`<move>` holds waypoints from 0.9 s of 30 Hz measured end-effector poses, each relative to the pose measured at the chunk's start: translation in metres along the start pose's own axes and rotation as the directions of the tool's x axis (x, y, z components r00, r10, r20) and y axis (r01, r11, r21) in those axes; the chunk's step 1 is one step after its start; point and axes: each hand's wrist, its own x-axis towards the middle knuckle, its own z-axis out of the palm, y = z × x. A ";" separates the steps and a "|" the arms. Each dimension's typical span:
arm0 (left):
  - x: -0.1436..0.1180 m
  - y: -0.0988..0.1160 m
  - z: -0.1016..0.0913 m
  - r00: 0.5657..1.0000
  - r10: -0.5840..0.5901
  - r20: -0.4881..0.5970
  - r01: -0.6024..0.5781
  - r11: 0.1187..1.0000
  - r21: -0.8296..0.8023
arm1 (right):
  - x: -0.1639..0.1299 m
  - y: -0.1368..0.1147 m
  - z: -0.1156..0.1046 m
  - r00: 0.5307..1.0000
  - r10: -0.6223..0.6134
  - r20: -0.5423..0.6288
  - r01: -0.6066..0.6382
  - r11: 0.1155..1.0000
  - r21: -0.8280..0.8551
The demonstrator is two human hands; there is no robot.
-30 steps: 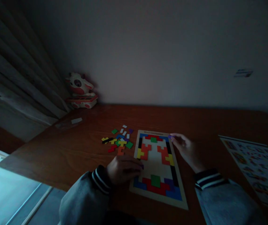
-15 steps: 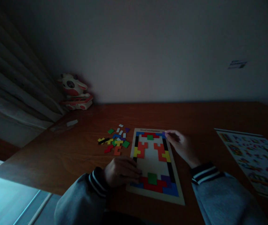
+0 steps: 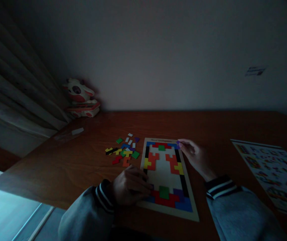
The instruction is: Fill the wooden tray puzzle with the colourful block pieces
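A: What do we see on the worktop (image 3: 83, 160)?

B: We see a puzzle board (image 3: 167, 179) lying flat in front of us. It has colored pieces set around its edges, and the middle is bare and pale.

A: Where is our left hand (image 3: 130, 184)?

B: It rests on the near left corner of the board. The fingers are curled down on the pieces there. It is too dark to tell if they grip a piece — we cannot say.

A: And our right hand (image 3: 195, 156)?

B: It is at the far right corner of the board. The fingertips pinch a small purple piece (image 3: 178, 143) right at that corner, touching the board.

A: What else do we see?

B: A pile of loose pieces (image 3: 123, 150) lies just left of the board — green, yellow, red, blue, white. A paper sheet with pictures (image 3: 271, 170) lies far to the right, well apart from the board. A toy cow (image 3: 80, 97) sits in the far left corner by the wall, next to the curtain (image 3: 15, 93).
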 end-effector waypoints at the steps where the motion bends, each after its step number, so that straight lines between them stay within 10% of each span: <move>1: -0.001 0.000 0.000 1.000 -0.008 0.004 0.008 1.000 -0.002 | -0.001 -0.001 0.000 1.000 0.000 0.019 0.000 1.000 -0.007; 27: -0.001 0.002 0.000 0.976 -0.207 0.073 0.211 0.976 -0.047 | -0.002 -0.007 0.002 0.994 -0.060 0.093 0.080 0.972 -0.223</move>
